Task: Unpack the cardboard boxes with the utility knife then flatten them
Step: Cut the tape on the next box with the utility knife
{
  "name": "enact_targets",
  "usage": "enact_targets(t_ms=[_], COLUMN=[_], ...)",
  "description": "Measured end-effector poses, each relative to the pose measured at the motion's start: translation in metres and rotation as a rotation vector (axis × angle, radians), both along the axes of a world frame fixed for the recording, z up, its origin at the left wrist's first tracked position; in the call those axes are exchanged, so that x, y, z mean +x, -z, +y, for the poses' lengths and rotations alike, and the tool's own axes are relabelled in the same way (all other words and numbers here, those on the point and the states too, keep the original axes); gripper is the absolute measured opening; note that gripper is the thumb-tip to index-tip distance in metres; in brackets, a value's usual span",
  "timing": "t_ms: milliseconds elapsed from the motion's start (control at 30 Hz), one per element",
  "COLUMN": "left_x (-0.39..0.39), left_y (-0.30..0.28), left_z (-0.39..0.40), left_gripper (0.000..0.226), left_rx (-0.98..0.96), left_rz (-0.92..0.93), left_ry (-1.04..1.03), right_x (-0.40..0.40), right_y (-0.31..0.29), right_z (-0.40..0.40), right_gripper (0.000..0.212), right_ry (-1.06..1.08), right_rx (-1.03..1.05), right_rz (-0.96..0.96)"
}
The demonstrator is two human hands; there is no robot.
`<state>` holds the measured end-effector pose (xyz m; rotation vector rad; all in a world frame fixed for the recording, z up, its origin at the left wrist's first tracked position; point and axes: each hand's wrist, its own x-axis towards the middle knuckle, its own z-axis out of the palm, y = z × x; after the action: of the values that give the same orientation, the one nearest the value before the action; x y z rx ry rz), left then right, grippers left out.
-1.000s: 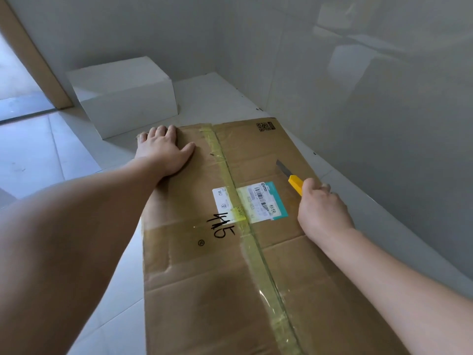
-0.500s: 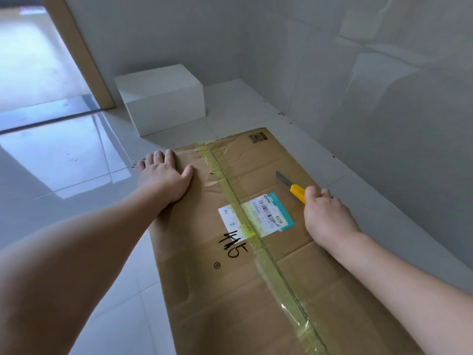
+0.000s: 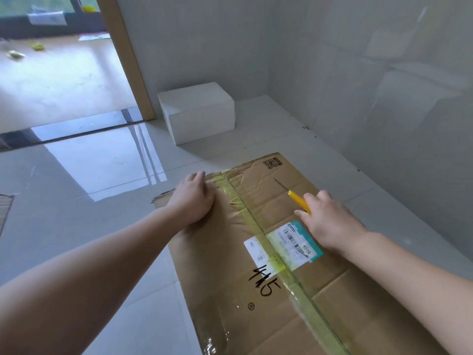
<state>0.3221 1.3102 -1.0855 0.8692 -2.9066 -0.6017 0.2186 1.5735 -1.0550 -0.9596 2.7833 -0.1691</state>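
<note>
Curling my left hand (image 3: 194,198) over the flattened cardboard box's (image 3: 256,252) far edge where it lay flat; right hand (image 3: 330,219) grips the utility knife (image 3: 294,196), blade now lifted.

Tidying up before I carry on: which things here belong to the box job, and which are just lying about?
Job: cardboard box, utility knife held by right hand, left hand gripping the box's far edge.
Lying about: white box, yellow scraps beyond the doorway.
</note>
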Motion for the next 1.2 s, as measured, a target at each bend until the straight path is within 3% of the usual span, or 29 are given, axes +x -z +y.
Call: enact_targets(t_ms=[100,267,433,667,933,1200], left_x=[-0.015,-0.035,-0.043,-0.05,-0.048,-0.051], left_y=[-0.001,0.001,0.006,0.007,0.012,0.013], left_z=[-0.003,-0.014,-0.023,-0.031,-0.031,-0.03], left_gripper=[0.033,0.028,0.018,0.019,0.019,0.018], left_rx=[0.039,0.065,0.155,0.184,0.214,0.225], left_rz=[0.081,0.128,0.222,0.19,0.27,0.264], left_ry=[0.027,-0.037,-0.113,-0.091,-0.132,-0.142], right_x=[0.011,0.016,0.014,0.015,0.018,0.017], right_y=[-0.008,-0.014,-0.011,-0.001,0.005,0.008], right_z=[-0.026,-0.061,-0.089,-0.114,-0.124,-0.134], right_gripper=[0.024,0.01,0.017,0.03,0.01,0.004], right_ry=[0.055,0.046,-0.045,-0.049,-0.039,-0.049], right_rx=[-0.199,-0.295,-0.224,-0.14,-0.13,-0.133], right_rz=[-0.266,-0.363,-0.281,-0.23,-0.208,-0.222])
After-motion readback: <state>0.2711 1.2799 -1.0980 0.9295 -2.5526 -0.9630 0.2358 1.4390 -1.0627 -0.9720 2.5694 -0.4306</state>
